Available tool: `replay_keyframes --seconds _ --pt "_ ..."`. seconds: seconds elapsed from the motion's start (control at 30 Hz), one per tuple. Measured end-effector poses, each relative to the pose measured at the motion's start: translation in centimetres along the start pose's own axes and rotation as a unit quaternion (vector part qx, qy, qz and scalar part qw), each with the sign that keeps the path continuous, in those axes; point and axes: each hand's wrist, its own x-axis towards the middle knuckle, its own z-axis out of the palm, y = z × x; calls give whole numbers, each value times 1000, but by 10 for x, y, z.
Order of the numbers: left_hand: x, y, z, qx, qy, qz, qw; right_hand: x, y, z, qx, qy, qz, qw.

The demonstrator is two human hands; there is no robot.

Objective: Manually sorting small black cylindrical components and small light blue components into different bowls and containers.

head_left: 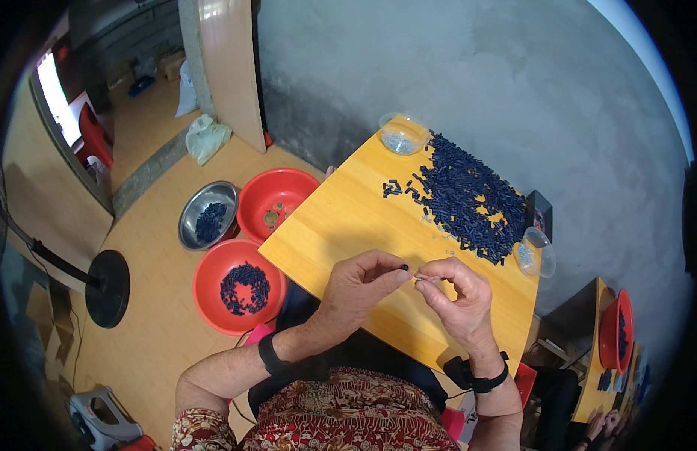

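Above the near part of the yellow wooden table (pixel 326 218), my two hands almost meet at the fingertips. My left hand (pixel 356 287) is closed in a pinch on a small dark piece (pixel 404 267), whose round end shows past the fingers. Thumb and forefinger of my right hand (pixel 462 301) pinch a tiny shiny metal-looking piece (pixel 419 279), too small to name. Beyond the hands spreads a heap of short dark blue tubes (pixel 468 195). Clear plastic bowls with small pale parts stand at the far corner (pixel 403 135) and the right edge (pixel 532 254).
Left of the table are two red basins (pixel 202 289) and a steel bowl (pixel 184 218), holding dark pieces or small bits. A dark box (pixel 540 213) borders the heap. At lower right, another person's hands (pixel 605 425) are near a second table with a red basin (pixel 615 331).
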Motion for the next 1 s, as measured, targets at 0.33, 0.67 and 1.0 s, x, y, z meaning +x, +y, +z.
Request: replay_keyframes --seconds 0.33,0.67,1.0 --pt "1 -2 16 30 -18 28 999 -8 4 5 -96 59 -60 992" --pt "-3 -21 17 78 -26 33 996 -21 14 -6 163 88 104 977" --pt "-9 -18 14 118 -32 39 992 -27 18 9 394 71 176 899"
